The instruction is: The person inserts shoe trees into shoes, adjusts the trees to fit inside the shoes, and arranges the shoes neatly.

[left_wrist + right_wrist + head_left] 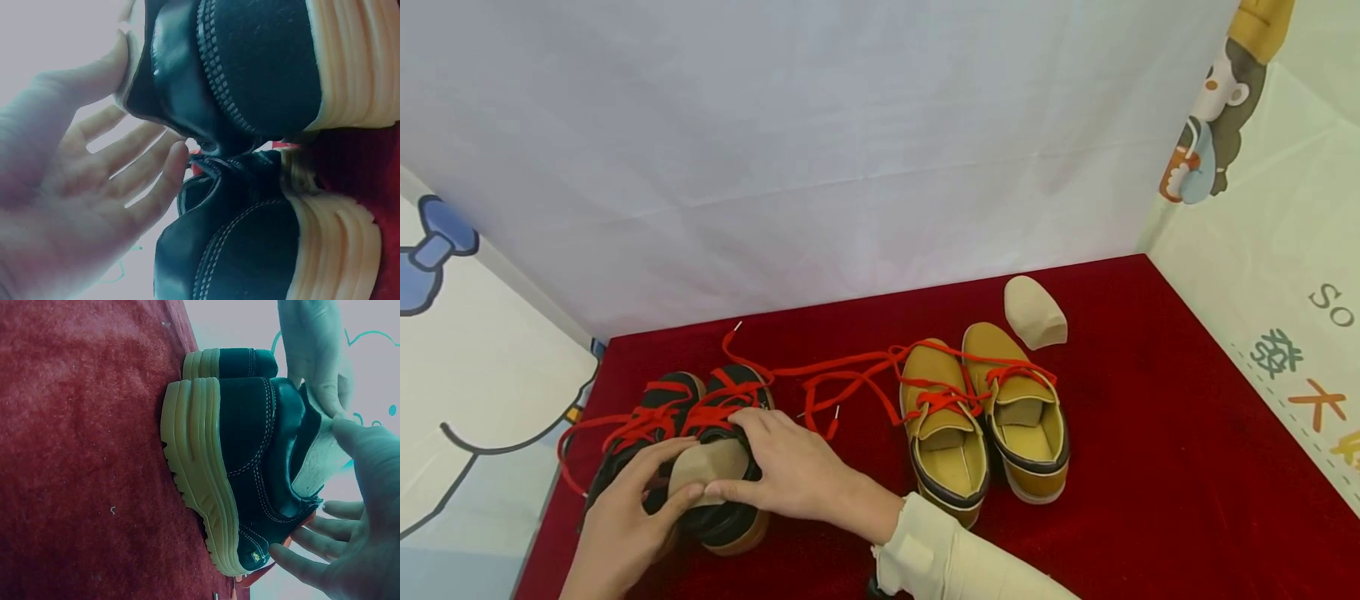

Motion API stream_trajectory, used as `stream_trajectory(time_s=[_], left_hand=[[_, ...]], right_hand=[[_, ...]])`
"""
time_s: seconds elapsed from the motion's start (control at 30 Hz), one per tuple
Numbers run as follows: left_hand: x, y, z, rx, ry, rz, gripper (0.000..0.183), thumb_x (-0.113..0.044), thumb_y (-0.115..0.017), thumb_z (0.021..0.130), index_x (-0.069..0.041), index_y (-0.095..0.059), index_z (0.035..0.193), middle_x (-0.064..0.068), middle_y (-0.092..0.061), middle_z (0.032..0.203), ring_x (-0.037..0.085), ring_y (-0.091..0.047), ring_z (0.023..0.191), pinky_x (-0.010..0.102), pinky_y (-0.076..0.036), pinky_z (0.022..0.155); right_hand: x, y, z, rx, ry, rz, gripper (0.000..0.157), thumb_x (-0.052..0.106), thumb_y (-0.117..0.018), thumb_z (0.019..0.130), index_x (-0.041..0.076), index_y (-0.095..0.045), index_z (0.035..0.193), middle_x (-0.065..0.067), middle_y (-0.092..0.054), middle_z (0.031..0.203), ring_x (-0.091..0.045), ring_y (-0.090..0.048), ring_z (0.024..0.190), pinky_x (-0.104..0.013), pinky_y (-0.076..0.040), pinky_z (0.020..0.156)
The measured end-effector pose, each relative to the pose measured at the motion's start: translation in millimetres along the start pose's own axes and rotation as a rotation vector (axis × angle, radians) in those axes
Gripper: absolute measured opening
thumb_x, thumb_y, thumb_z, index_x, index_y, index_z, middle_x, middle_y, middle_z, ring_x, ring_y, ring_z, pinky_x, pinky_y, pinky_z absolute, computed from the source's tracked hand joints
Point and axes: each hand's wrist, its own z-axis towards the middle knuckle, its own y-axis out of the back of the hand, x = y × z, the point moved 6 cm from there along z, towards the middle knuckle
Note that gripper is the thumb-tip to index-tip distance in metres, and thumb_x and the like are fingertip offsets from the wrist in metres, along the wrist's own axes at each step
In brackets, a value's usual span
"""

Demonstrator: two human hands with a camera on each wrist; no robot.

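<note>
A pair of black lace-up shoes [245, 422] with red laces and tan soles stands at the left in the head view. A beige moulded shoe insert [711, 468] sticks out of the opening of the right-hand black shoe. My left hand [631, 504] holds the insert's left side between thumb and index finger, its other fingers spread between the shoes. My right hand [797, 467] has its thumb on the insert's near edge, with its fingers around the shoe's right side by the laces. The insert's lower end is hidden inside the shoe.
A pair of tan shoes [951, 462] with red laces stands right of my right hand. A second beige insert [1033, 312] lies behind them. Loose red laces [850, 377] stretch between the pairs across the red cloth [1150, 433]. White sheets [820, 167] hang around the back and sides.
</note>
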Motion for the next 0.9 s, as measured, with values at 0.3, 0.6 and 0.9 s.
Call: stream_trajectory(time_s=[0.3, 0.6, 0.9], left_hand=[[-9.0, -0.2, -0.3, -0.144, 0.000, 0.066, 0.056, -0.027, -0.092, 0.080, -0.022, -0.068, 0.131, 0.005, -0.076, 0.122, 0.028, -0.070, 0.098, 0.044, -0.054, 0.073], [-11.3, 4.8, -3.6, -0.171, -0.105, 0.063, 0.059, -0.008, -0.089, 0.078, -0.026, -0.072, 0.132, -0.001, -0.075, 0.129, -0.002, -0.060, 0.120, 0.034, -0.052, 0.091], [-7.4, 2.0, 0.3, -0.174, -0.130, 0.016, 0.059, -0.003, -0.091, 0.073, -0.023, -0.075, 0.126, -0.004, -0.074, 0.125, -0.025, -0.044, 0.114, 0.000, -0.041, 0.082]], right_hand=[[-1, -0.1, 2, -0.066, 0.000, -0.020, 0.072, 0.067, -0.063, 0.095, 0.021, -0.049, 0.149, 0.007, -0.057, 0.148, -0.012, -0.057, 0.134, -0.029, -0.057, 0.099], [-2, -1.0, 2, -0.103, -0.004, -0.032, 0.065, 0.059, -0.069, 0.094, 0.023, -0.051, 0.145, 0.008, -0.057, 0.147, -0.009, -0.057, 0.134, -0.026, -0.057, 0.098], [0, -1.3, -1, -0.153, 0.046, -0.069, 0.064, 0.057, -0.069, 0.096, 0.021, -0.051, 0.146, 0.007, -0.058, 0.146, -0.010, -0.060, 0.129, -0.024, -0.056, 0.099]])
